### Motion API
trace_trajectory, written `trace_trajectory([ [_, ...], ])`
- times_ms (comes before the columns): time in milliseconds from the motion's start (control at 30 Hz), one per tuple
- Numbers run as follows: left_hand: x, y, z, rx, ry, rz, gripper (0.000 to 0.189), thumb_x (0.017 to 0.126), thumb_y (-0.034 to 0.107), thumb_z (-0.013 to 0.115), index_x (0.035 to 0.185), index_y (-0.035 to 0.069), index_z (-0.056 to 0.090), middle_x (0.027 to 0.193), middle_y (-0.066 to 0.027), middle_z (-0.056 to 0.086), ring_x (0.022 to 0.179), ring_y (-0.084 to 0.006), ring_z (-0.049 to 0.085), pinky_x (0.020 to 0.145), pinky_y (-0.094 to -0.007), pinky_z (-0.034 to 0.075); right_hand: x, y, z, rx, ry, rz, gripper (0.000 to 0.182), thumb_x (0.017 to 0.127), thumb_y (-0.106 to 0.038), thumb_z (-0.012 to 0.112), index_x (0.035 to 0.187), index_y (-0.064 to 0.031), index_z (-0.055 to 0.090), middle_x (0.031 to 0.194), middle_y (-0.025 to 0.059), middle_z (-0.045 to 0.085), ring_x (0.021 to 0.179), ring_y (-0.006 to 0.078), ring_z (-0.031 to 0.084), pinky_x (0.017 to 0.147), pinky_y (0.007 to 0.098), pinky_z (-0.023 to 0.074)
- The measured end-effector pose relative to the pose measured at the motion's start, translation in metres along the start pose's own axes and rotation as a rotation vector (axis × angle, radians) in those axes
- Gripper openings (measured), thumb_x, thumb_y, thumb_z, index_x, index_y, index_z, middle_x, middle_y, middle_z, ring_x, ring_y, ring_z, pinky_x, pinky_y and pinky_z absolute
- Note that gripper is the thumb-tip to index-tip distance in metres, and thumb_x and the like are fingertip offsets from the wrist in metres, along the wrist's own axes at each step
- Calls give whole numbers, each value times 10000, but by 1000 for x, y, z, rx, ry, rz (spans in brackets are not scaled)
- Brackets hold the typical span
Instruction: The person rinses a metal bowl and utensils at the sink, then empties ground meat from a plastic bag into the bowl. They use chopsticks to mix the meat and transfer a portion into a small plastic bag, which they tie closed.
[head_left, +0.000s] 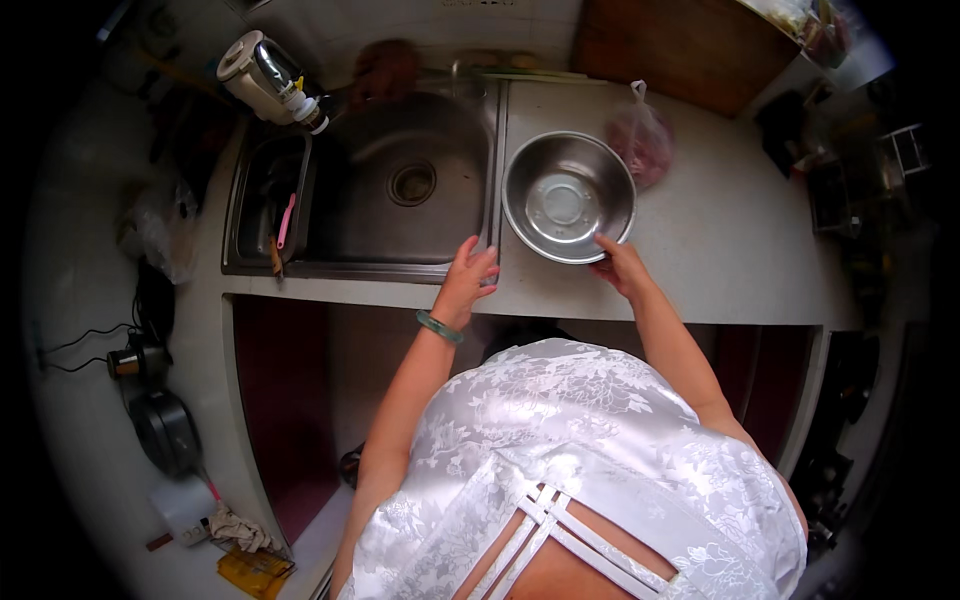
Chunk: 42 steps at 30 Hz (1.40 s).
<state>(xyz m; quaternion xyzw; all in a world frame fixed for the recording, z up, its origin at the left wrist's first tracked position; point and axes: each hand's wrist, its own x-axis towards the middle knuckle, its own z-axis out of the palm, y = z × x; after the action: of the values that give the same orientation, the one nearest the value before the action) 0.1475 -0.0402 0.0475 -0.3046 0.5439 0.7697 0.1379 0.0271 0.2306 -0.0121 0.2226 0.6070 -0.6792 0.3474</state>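
Observation:
A round stainless steel bowl (568, 196) is at the counter's left part, just right of the sink (405, 232). My right hand (621, 266) grips its near right rim, thumb inside and fingers below. Nothing shows inside the bowl but its shiny bottom. My left hand (472, 274), with a green bangle (440, 327) at the wrist, is over the sink's near right corner. Its fingers are apart and hold nothing. Behind the bowl's right side stands a knotted plastic bag (646, 146) with reddish contents, partly hidden by the rim.
A pink-handled tool (286, 221) and a wooden-handled one (276, 256) lie in the small left basin (251, 180). A beige pitcher-like appliance (255, 79) stands behind it. A brown wooden board (682, 52) leans at the back wall. The white countertop (735, 240) extends right.

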Motion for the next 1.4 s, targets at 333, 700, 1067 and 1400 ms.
trace_trajectory([
  [333, 30, -18, 43, -351, 63, -30, 288, 876, 225, 530, 1088, 30, 523, 1047, -90, 587, 974, -220, 564, 806, -423, 484, -54, -45, 44, -314, -140, -273, 501, 829, -248, 588, 1259, -80, 394, 1049, 78, 566, 842, 158, 575, 672, 292, 479],
  [700, 42, -50, -40, -1308, -277, 2, 400, 852, 291, 465, 1109, -6, 543, 1068, -244, 578, 573, -147, 545, 503, -244, 463, 6, -125, 6, -460, -33, -875, 313, 815, -145, 597, 1102, -22, 569, 1000, 65, 589, 826, 121, 560, 726, 255, 458],
  [1067, 34, -24, -14, -446, 63, -97, 33, 767, 77, 561, 766, 57, 587, 704, -31, 593, 629, -144, 577, 534, -285, 484, 125, -208, -38, -1025, 532, -1100, 408, 758, -152, 547, 1163, -110, 537, 1081, 115, 575, 1001, 320, 548, 859, 385, 440],
  [1400, 47, -25, 22, 159, 51, -49, 255, 786, 107, 548, 1010, -15, 546, 844, -95, 622, 687, -188, 632, 567, -319, 536, 102, -203, -53, -1036, 510, -794, 198, 809, -249, 561, 832, -63, 624, 809, 129, 631, 761, 290, 597, 659, 387, 442],
])
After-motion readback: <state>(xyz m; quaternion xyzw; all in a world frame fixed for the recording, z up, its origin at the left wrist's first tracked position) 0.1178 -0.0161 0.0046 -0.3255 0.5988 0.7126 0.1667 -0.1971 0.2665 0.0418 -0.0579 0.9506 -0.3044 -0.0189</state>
